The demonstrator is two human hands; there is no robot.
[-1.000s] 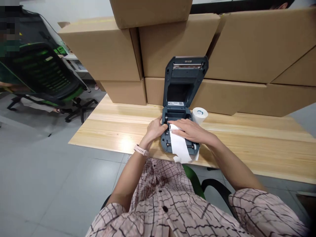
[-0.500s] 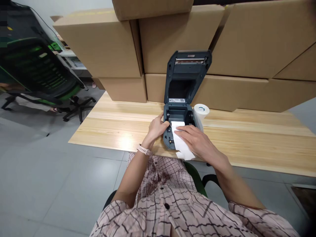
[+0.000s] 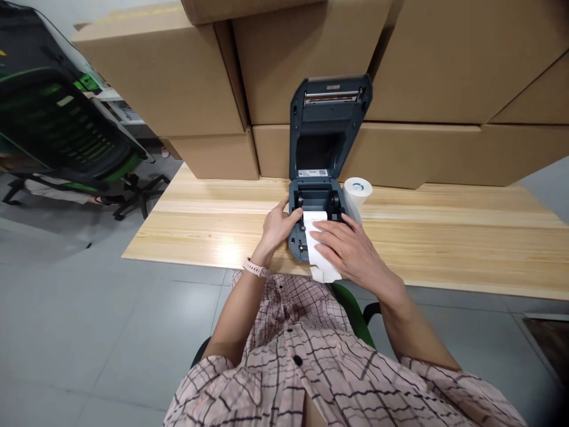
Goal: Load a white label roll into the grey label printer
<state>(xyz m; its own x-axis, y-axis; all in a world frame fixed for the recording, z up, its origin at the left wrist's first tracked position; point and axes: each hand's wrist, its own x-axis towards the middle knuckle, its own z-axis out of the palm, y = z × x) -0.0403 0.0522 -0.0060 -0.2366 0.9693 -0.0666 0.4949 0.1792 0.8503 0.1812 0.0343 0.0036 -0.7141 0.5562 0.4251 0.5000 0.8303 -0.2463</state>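
A dark blue-grey label printer (image 3: pixel 329 139) stands on the wooden table with its lid raised. From its base a white paper strip (image 3: pixel 325 274) comes toward me and hangs past the front, its end torn unevenly. My left hand (image 3: pixel 276 229) grips the printer's left side, thumb over the rim and fingers along the outside. Spread and flat, the fingers of my right hand (image 3: pixel 353 250) lie on the paper, covering part of it and the base's right front. A white paper roll (image 3: pixel 358 187) stands upright just right of the printer.
Stacked cardboard boxes (image 3: pixel 178 77) line the back of the wooden table (image 3: pixel 444 237). On the left is a black and green office chair (image 3: pixel 71 130), with part of a person beyond it. The table's front edge lies close to my lap.
My right hand has shifted slightly over the paper, and its fingers are more spread. My left hand keeps its place on the printer. The whole view has tilted a little.
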